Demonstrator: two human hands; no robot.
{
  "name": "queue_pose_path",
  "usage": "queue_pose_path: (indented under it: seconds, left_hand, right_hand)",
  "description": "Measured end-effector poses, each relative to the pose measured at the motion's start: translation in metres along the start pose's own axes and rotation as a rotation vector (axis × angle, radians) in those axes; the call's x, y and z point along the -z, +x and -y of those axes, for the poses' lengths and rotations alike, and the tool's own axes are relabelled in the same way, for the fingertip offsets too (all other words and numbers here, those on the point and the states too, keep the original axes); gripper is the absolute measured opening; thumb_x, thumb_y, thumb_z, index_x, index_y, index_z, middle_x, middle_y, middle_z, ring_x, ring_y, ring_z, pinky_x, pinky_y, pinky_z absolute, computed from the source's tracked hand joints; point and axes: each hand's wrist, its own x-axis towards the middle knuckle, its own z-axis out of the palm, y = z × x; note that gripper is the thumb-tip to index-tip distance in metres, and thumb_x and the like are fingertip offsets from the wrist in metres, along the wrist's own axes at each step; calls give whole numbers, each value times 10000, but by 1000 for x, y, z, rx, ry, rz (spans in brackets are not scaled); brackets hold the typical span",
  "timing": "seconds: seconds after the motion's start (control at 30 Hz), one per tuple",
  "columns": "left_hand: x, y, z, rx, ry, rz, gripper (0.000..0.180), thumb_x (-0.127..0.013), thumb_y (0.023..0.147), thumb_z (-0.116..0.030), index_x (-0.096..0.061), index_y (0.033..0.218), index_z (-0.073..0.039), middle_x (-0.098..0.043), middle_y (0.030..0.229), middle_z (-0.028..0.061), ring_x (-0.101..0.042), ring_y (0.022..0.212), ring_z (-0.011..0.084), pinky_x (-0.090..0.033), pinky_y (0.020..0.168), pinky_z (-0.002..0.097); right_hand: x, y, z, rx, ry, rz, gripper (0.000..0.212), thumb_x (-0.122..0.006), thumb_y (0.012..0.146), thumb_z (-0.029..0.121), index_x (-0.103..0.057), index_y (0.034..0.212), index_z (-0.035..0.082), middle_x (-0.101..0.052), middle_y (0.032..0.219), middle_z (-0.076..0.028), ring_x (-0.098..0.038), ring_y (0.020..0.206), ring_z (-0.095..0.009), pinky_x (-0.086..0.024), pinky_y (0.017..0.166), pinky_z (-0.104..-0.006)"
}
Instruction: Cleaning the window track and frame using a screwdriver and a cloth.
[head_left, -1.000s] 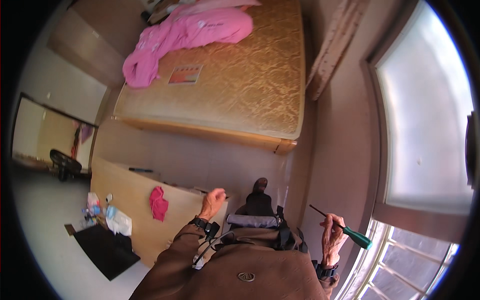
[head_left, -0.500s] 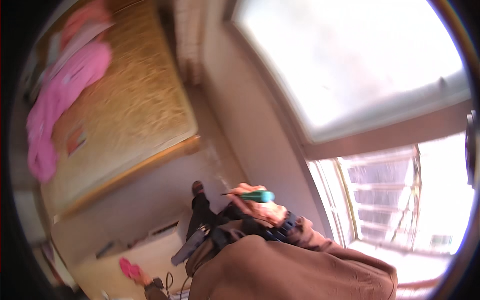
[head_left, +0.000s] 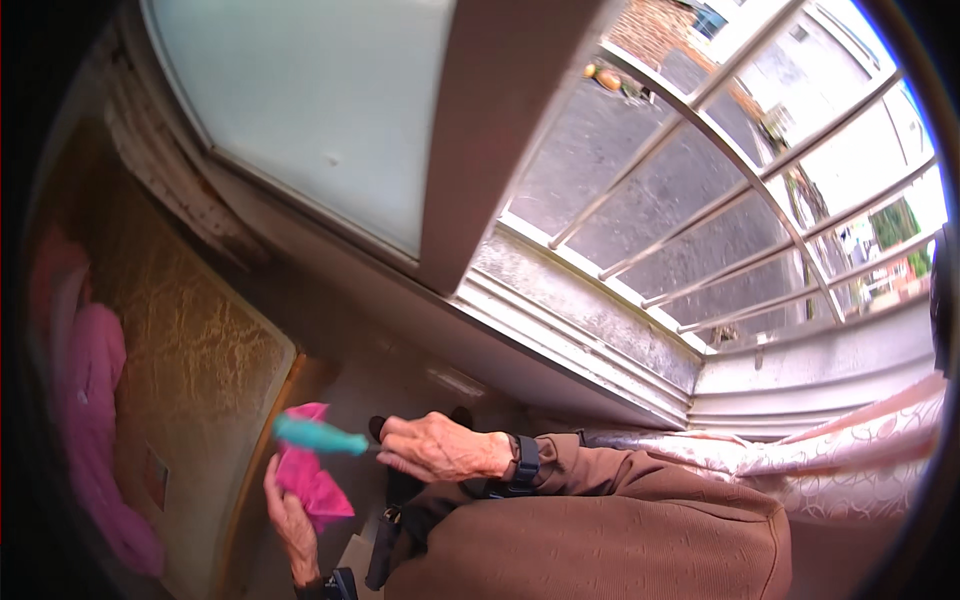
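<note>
A bright pink cloth (head_left: pixel 312 488) is in my left hand (head_left: pixel 290 522), with its fingers closed around the cloth's near side. Across the upper part of the cloth lies the teal handle of a screwdriver (head_left: pixel 322 436), slightly blurred. Its shaft runs toward my right hand (head_left: pixel 445 447), whose fingers are pinched on that end. Whether the left fingers also touch the handle cannot be made out. Both hands are in front of my body, below the window.
An open window with curved metal bars (head_left: pixel 745 190) lies ahead right, above a sill track (head_left: pixel 590 350). A frosted pane (head_left: pixel 320 120) stands at upper left. Patterned curtain (head_left: pixel 840 455) hangs at right. On the left are a bed (head_left: pixel 190 350) and pink fabric (head_left: pixel 95 400).
The view has turned toward the window. My left hand has brought the pink cloth up near my right hand. The screwdriver's handle now points left, over the cloth, instead of right.
</note>
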Motion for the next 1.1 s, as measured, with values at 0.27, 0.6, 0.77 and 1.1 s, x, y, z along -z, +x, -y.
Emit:
queue_pose_path:
  seconds: [0.27,0.6,0.77,1.1]
  left_hand:
    - [-111,80,-69,-320,68,700,412,-450,987,-236,-598,1264,31,-599,1059,108,-577,956,221,-454,918,327]
    - [-178,84,-101,-418,-15,826,339,-471,1041,-222,-670,963,42,-580,965,125,-579,915,234,-451,822,353]
    - [-205,71,-130,-793,-2,1055,283,-600,1003,-270,-726,1074,-27,-584,1038,142,-597,916,277,-483,807,384]
    - [-252,50,-149,-636,-51,1241,200,-676,889,45,-726,1066,-34,-675,961,111,-667,863,228,-524,765,322]
  right_hand:
    - [6,-24,-3,-180,-134,-196,237,-581,1010,183,-476,873,21,-515,741,-146,-567,592,-360,-461,525,-450]
    - [43,-62,43,-301,-363,-620,185,-710,930,226,-679,945,44,-636,801,-99,-674,747,-261,-543,670,-357]
    - [48,-84,54,-580,-27,-963,680,-778,902,315,-487,1468,78,-543,1290,-157,-622,1086,-260,-515,952,-366]
    - [75,-129,77,-519,714,-1237,450,-716,973,219,-551,1354,46,-571,1332,-57,-528,1237,-133,-459,1059,-317]
